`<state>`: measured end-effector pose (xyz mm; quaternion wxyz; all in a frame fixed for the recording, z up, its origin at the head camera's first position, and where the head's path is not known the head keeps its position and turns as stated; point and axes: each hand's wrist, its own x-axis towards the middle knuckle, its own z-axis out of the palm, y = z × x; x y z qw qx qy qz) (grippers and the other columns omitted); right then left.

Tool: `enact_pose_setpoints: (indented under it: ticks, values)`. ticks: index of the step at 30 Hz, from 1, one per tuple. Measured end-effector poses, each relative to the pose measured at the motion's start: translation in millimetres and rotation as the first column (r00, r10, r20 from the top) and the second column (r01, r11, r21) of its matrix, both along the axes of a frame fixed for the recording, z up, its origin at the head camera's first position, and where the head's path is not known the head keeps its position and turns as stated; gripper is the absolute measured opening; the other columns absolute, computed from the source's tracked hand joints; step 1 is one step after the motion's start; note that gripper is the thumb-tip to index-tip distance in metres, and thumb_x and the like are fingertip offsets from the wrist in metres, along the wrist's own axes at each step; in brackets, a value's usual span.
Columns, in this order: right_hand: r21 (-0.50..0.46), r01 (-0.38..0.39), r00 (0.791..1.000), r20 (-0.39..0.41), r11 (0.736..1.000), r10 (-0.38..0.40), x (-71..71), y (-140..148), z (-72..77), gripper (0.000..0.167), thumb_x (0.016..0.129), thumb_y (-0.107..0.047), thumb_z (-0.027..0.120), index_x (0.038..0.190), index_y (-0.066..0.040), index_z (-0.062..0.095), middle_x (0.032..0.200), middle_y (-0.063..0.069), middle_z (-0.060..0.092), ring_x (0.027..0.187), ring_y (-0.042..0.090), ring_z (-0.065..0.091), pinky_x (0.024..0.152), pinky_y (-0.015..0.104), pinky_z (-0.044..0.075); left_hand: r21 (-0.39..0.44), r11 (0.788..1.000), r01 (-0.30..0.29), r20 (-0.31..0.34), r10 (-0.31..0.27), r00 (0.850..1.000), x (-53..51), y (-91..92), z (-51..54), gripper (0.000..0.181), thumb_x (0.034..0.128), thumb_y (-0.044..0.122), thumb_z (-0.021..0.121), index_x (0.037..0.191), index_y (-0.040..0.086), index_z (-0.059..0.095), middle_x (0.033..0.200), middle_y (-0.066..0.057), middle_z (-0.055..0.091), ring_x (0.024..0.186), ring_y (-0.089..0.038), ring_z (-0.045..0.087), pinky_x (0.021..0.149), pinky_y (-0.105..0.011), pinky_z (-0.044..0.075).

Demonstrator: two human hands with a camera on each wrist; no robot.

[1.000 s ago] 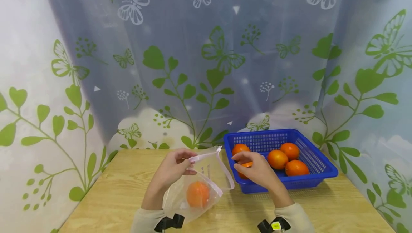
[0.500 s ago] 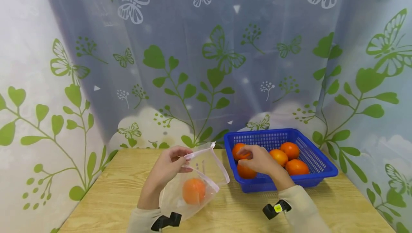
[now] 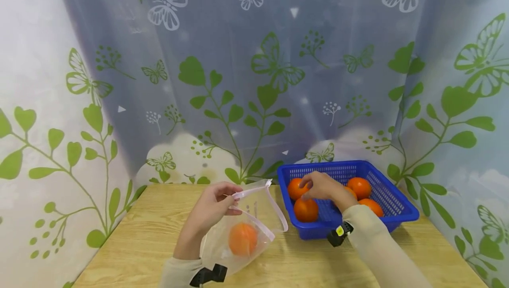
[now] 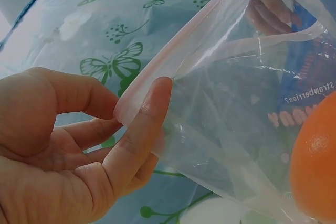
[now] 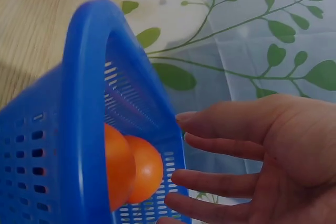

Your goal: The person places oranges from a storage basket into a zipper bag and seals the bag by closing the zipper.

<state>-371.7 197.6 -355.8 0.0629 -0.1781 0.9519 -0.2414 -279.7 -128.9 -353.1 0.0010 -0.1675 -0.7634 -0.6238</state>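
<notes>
My left hand pinches the pink-edged rim of a clear zip bag, whose mouth gapes toward the right. Inside the bag lies one orange, which shows large in the left wrist view. Above the left end of a blue plastic basket hovers my right hand, fingers spread and holding nothing. Closest to its fingertips are two oranges, a rear orange and a front orange. In the right wrist view the right hand is apart from the oranges.
More oranges sit in the basket's right half, partly hidden by the right wrist. Its perforated walls rise around them. The wooden table extends left and in front, and a patterned curtain stands behind.
My right hand has moved forward and slightly right, from the basket's near left rim to over its inside. The left hand keeps its hold on the bag with little movement.
</notes>
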Motion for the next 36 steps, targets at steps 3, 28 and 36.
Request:
enact_pose_setpoints:
  ticks: [3,28,36]
  values:
    - [0.020,0.007,1.000,0.021,1.000,-0.007,-4.9,-1,0.6,0.036,0.083,-0.015,0.083,0.116,-0.005,0.073,0.119,0.021,0.070,0.104,0.032,0.066,0.080,0.040,0.061,-0.002,1.000,0.005,-0.006,-0.005,1.000,-0.4,0.0,-0.3,0.027,0.0988,-0.006,0.050,0.121,-0.012,0.065,0.108,-0.028,0.062,0.086,-0.020,0.061,0.078,-0.033,0.067]
    - [0.226,-0.100,0.964,0.262,0.969,0.038,-26.8,-6,19.9,0.043,0.086,-0.021,0.083,0.127,-0.021,0.071,0.140,0.010,0.061,0.115,0.026,0.062,0.082,0.045,0.063,0.001,1.000,-0.005,0.008,0.005,1.000,-0.8,-1.9,0.1,0.027,0.0989,-0.005,0.051,0.121,-0.012,0.064,0.102,-0.018,0.063,0.086,-0.020,0.062,0.078,-0.035,0.067]
    - [0.254,-0.098,0.963,0.269,0.962,0.027,-32.2,-10,12.8,0.044,0.082,-0.019,0.085,0.125,-0.021,0.072,0.128,0.002,0.066,0.111,0.025,0.062,0.077,0.043,0.065,-0.001,1.000,-0.006,0.011,0.006,1.000,-1.0,-2.7,0.1,0.026,0.0995,-0.004,0.052,0.121,-0.011,0.065,0.102,-0.017,0.064,0.086,-0.020,0.063,0.078,-0.035,0.067]
